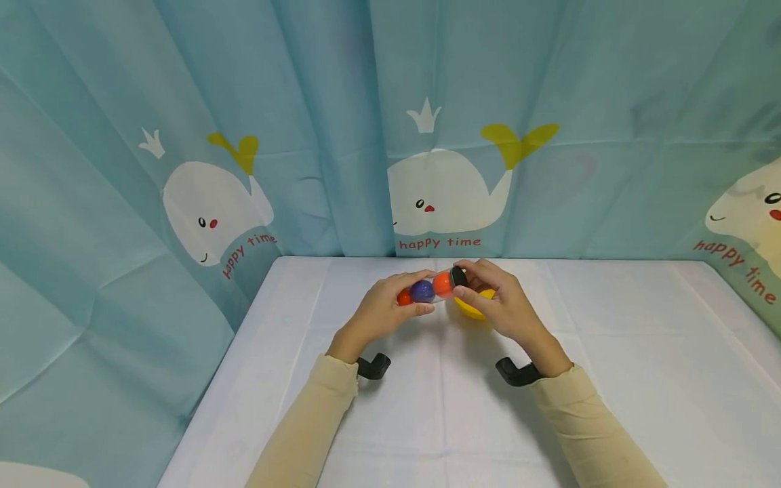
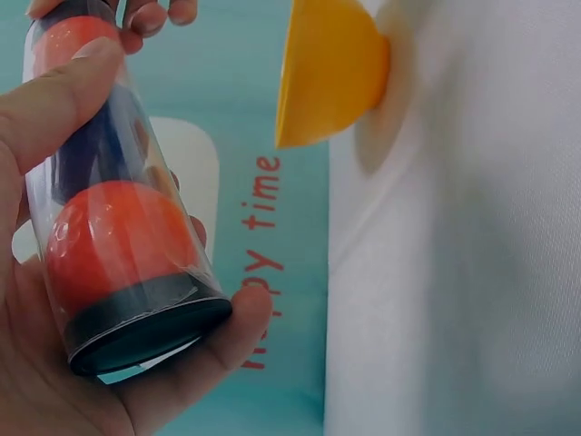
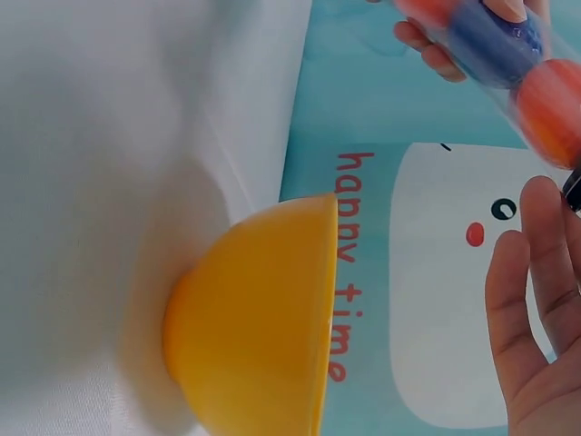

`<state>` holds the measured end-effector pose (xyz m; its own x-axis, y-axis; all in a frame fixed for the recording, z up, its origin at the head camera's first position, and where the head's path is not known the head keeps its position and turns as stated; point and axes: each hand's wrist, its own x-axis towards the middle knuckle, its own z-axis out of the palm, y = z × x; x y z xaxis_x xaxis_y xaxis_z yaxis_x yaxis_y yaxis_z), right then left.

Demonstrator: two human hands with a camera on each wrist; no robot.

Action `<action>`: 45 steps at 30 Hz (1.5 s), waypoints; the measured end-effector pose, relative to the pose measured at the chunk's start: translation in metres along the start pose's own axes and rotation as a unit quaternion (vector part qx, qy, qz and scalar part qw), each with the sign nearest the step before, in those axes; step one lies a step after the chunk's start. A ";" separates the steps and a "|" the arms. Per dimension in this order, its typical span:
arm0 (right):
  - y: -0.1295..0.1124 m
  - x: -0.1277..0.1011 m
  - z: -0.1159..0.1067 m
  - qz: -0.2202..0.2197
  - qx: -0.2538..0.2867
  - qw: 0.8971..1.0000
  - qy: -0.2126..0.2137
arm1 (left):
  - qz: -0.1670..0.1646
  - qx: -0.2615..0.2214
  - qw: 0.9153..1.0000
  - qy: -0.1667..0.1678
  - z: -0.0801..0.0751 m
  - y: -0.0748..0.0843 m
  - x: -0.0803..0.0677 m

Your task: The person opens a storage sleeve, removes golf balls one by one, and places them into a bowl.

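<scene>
At the left, a beige sleeve (image 1: 302, 423) leads to the left hand (image 1: 383, 308), its fingers and thumb wrapped around a clear tube (image 2: 136, 177), which spans the gap between the two hands above the tabletop (image 1: 415, 427). Inside, a red-orange ball (image 1: 404, 297) sits within the left hand's grip, then a blue ball (image 1: 422, 291), then an orange ball (image 1: 443, 284) nearer the right hand. A yellow bowl (image 3: 259, 318) stands upright beneath the right hand (image 1: 503, 301), which pinches the tube's black cap (image 1: 459, 276).
</scene>
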<state>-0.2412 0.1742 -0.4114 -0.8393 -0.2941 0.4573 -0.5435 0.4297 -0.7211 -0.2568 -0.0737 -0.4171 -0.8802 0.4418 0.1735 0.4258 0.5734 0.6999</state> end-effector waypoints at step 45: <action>0.004 -0.001 0.003 -0.056 0.003 0.998 -0.032 | 0.019 -0.055 0.996 -0.067 -0.017 -0.009 -0.002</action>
<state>-0.2426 0.1737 -0.4165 -0.7701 -0.3938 0.5019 -0.6341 0.3865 -0.6697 -0.2627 -0.0921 -0.4119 -0.8243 0.5547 0.1129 0.4272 0.4788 0.7669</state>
